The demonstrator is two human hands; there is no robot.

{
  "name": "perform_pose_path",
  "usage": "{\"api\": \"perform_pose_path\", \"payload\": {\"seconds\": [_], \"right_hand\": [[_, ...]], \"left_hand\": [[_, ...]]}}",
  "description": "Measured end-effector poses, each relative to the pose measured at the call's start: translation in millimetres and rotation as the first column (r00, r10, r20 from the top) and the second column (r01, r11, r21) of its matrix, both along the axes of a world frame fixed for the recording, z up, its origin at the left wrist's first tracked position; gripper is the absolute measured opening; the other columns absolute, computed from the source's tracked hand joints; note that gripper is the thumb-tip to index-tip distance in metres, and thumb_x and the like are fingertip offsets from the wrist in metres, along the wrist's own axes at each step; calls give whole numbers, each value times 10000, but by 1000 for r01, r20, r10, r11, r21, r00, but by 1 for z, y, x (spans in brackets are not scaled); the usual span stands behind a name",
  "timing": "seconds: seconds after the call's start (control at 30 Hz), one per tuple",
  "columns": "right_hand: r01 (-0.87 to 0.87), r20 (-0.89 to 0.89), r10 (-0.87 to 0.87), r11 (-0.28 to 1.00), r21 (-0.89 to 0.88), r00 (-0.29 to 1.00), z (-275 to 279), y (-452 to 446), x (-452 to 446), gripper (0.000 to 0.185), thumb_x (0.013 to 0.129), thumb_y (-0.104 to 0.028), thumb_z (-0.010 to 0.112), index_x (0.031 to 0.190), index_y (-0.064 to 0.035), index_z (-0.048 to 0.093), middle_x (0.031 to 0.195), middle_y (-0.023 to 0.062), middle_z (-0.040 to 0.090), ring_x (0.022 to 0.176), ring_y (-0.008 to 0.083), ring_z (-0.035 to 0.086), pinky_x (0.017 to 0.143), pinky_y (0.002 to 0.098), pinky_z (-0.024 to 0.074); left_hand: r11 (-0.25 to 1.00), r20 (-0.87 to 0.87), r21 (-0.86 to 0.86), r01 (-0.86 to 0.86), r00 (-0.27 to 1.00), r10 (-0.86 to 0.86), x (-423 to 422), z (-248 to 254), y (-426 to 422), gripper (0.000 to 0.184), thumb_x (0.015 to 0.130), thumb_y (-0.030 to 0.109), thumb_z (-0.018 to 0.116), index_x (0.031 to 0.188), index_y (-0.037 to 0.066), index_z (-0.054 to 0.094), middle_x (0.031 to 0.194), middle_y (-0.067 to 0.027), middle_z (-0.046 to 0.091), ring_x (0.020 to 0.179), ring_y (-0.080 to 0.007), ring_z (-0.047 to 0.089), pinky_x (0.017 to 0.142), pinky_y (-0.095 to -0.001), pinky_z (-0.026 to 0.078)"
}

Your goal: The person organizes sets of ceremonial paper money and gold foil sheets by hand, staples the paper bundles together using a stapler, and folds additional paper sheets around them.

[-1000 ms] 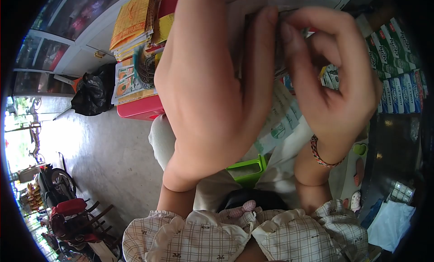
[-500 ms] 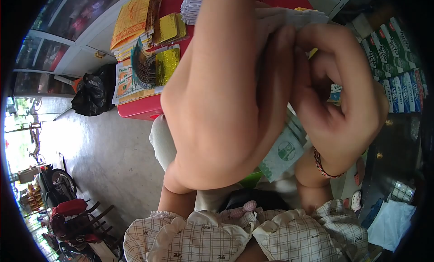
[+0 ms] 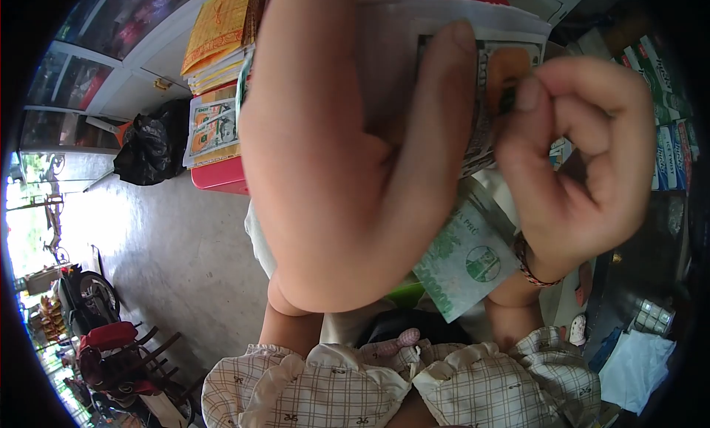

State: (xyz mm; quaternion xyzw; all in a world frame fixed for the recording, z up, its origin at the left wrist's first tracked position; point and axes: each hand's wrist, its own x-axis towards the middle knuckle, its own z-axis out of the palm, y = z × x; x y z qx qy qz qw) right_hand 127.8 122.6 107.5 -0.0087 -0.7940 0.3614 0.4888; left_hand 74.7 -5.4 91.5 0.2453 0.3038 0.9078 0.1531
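Observation:
My left hand is large in the middle of the view, its thumb pressed over a white sheet and a printed banknote-like paper; its other fingertips are hidden. At the note's right edge, my right hand, with a braided bracelet on the wrist, pinches the paper between curled thumb and index finger. Green-and-white printed sheets hang below, between the two wrists. Left of my left hand, more banknote-like papers lie on a red table.
Orange and yellow papers are stacked on the table's left. A black plastic bag rests beside a cabinet. Boxes line the right side, with a pale blue bag lower down. Motorbikes stand at the far left.
My right hand has moved right and slightly down, away from the left thumb. More of the white sheet and printed note shows between the hands. The left hand has shifted left, covering the yellow papers.

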Motion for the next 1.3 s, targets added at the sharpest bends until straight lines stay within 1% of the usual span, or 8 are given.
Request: {"api": "perform_pose_path", "payload": {"seconds": [0.37, 0.47, 0.53, 0.63, 0.73, 0.77, 0.87, 1.3], "right_hand": [[-257, 236, 315, 934, -246, 919, 22, 74, 38, 187, 916, -103, 530, 1018, 43, 588, 560, 41, 503, 475, 83, 446, 478, 199, 352], [-976, -542, 813, -195, 94, -215, -10, 150, 68, 196, 877, -129, 540, 809, 20, 648, 692, 93, 598, 513, 143, 485, 520, 291, 409], [-329, -367, 166, -832, 446, -916, 22, 136, 56, 315, 877, -108, 489, 930, 167, 635, 738, 222, 622, 552, 286, 537, 573, 391, 461], [-513, -308, 410, -676, 529, -858, 14, 181, 77, 217, 835, -126, 584, 911, 52, 685, 785, 184, 637, 576, 276, 543, 588, 384, 448], [-974, -638, 751, -224, -5, -170, 8, 181, 66, 248, 803, -195, 671, 565, -133, 641, 540, -28, 611, 515, 61, 558, 595, 227, 459], [-988, -533, 838, -154, -25, -117, 1, 174, 44, 160, 800, -168, 636, 929, -92, 692, 888, 133, 645, 702, 275, 554, 647, 364, 422], [-721, -207, 695, 626, -297, 688, -17, 132, 7, 348, 874, -192, 618, 1160, -20, 520, 1061, 113, 603, 1001, 180, 560, 857, 304, 434], [-538, 187, 571, 819, -201, 800, -18, 67, -32, 290, 786, -88, 737, 1024, 3, 598, 1000, 26, 603, 850, 90, 546, 763, 240, 455]], "left_hand": [[998, 57, 33, 48, 997, -50, -12, 9, -39, 426, 838, 33, 606, 1218, -33, 422, 1087, -227, 578, 954, -306, 635, 799, -384, 556], [998, 65, 45, 41, 997, -44, -13, 11, -29, 430, 840, 36, 606, 1222, -33, 419, 1091, -229, 577, 958, -308, 635, 802, -386, 556], [998, 78, 52, 37, 996, -41, -20, 11, -29, 433, 841, 38, 607, 1224, -33, 417, 1094, -230, 577, 961, -309, 635, 805, -387, 557], [997, 98, 68, 40, 994, -46, -37, 12, -22, 437, 843, 41, 607, 1228, -33, 414, 1098, -232, 576, 966, -311, 635, 808, -389, 558], [996, 105, 73, 43, 993, -51, -45, 16, -14, 441, 845, 44, 608, 1232, -32, 412, 1103, -234, 575, 970, -313, 635, 812, -391, 558], [996, 104, 74, 44, 993, -51, -47, 18, -13, 442, 845, 45, 608, 1234, -32, 411, 1104, -235, 574, 972, -314, 635, 813, -392, 559], [996, 101, 78, 47, 993, -55, -48, 24, -10, 446, 847, 48, 609, 1238, -32, 408, 1109, -237, 573, 977, -316, 635, 817, -394, 560], [947, -2, -288, -139, 990, 144, -53, 10, -1, 411, 921, 127, 542, 1287, -37, 455, 1140, -148, 612, 1019, -196, 626, 868, -307, 521]]}}
